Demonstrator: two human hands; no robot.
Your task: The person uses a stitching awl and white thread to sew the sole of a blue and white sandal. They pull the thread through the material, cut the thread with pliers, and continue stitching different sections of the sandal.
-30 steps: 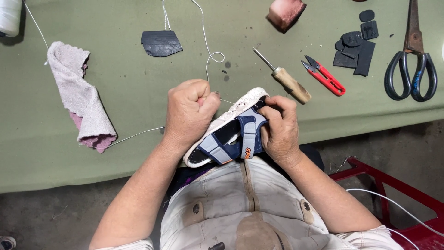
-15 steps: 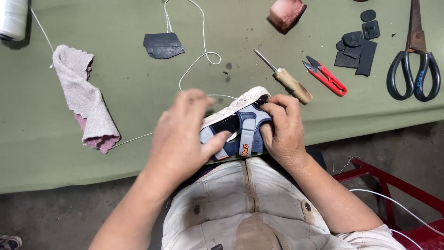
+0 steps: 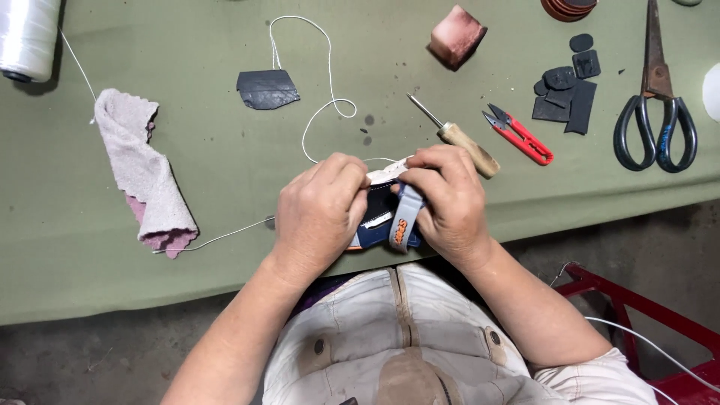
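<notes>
From the head camera, my left hand [image 3: 319, 217] and right hand [image 3: 448, 202] now close together on the small blue sandal [image 3: 384, 217], gripping it from both sides at the near edge of the green table [image 3: 225, 172]. A second ago my left fist was raised, drawing the white thread [image 3: 319, 112] taut; half a second ago it came back down onto the sandal. That pull looks finished, so I judge the stitch is snugged. Around me lie the awl [image 3: 461, 139], red snips [image 3: 521, 136], big scissors [image 3: 656, 112], a pink cloth [image 3: 142, 176] and the thread spool [image 3: 28, 37].
</notes>
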